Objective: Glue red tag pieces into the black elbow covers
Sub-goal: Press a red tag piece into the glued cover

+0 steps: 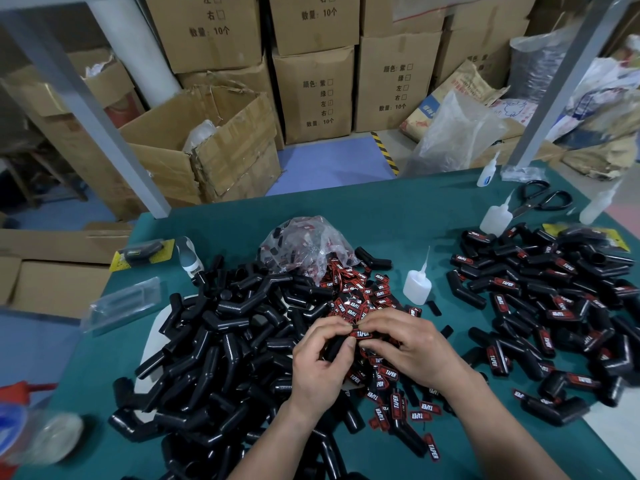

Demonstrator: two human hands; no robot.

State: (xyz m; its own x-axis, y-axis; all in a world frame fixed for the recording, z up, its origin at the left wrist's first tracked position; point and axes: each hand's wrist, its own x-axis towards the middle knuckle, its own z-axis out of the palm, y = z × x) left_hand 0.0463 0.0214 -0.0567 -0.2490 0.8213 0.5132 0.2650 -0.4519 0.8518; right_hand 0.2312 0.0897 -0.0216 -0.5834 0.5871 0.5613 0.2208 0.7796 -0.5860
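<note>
**Two hands meet on one tag and one cover**

Near the middle of the desk's (pixel 398 216) near edge, the two hands come together with their fingertips touching. The left hand (pixel 322 362) curls round a black elbow cover (pixel 336 349). The right hand (pixel 412 348) pinches a red tag (pixel 362 333) lying on that cover, with "TAPER" readable on it. Under and left of the hands, a big heap of bare covers (pixel 225 341) spreads toward the desk's left edge. Loose tags (pixel 360 299) lie scattered under the wrists and banked up just beyond the fingers, spilling from a clear plastic bag (pixel 304 244) farther back. Just right of that spill, a small glue bottle (pixel 417 282) stands upright. Along the right edge lies a heap of tagged covers (pixel 554 306). Toward the far right corner stand more squeeze bottles (pixel 495 218), and black-handled scissors (pixel 543 199) lie flat. Behind the desk, cardboard boxes (pixel 311 91) are stacked.
</note>
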